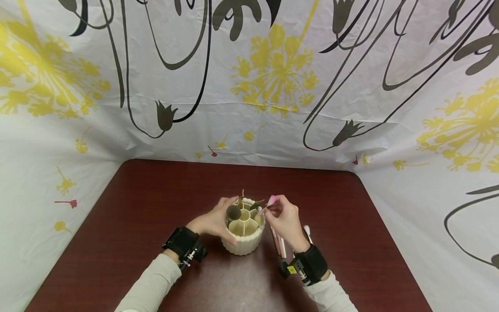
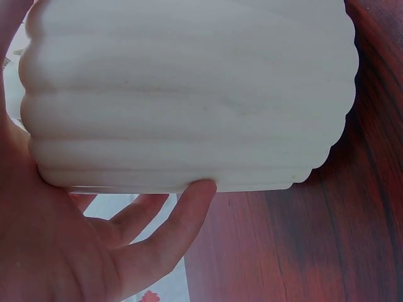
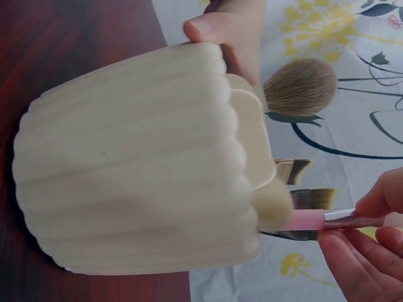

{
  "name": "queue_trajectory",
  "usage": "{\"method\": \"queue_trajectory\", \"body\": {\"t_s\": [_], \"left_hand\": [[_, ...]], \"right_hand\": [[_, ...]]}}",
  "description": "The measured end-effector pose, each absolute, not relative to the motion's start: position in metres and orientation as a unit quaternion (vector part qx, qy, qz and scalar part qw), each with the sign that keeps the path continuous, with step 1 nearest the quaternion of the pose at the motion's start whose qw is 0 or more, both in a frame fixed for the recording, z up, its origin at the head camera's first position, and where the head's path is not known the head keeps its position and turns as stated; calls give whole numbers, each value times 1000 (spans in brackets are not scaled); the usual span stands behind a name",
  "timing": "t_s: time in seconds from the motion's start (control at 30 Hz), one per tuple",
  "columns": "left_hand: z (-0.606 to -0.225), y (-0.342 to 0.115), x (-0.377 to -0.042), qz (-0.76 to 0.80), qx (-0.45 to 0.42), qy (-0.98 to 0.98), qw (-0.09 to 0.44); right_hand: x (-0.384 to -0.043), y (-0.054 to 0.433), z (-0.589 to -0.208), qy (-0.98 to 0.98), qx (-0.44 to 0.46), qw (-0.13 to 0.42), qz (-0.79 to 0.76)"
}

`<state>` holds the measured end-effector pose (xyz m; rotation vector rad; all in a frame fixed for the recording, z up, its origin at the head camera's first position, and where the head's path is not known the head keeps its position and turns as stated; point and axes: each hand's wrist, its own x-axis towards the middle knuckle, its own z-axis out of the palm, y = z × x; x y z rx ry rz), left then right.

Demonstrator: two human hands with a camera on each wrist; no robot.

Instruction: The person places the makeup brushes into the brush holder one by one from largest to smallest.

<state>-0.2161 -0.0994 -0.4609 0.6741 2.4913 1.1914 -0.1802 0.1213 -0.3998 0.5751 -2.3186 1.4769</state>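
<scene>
A cream brush holder with ribbed walls and petal-shaped compartments stands upright on the table. My left hand grips its left side, thumb in front and fingers behind. In the left wrist view, fingers curl at the holder's wall. My right hand pinches a makeup brush by its silver ferrule, with the pink handle pointing down into a right-side compartment. Pink bristles show above the fingers. A large fluffy brush and several flatter brushes stand in the holder, bristles up.
A few slim brushes lie on the dark red wooden table right of the holder, partly hidden under my right hand and wrist. One pale-tipped brush lies beyond that wrist. A white patterned cloth hangs around the table's back and sides.
</scene>
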Motion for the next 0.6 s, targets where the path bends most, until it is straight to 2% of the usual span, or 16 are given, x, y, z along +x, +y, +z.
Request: {"method": "queue_trajectory", "body": {"t_s": [0.23,0.47,0.6], "left_hand": [[-462,-100,-217,410,235,869,148],[-462,-100,-217,408,233,871,145],[-463,-100,-216,412,234,869,145]], "right_hand": [[-181,121,-405,-819,208,153,512],[-194,128,-435,-836,195,152,490],[-193,131,-437,-842,201,151,477]]}}
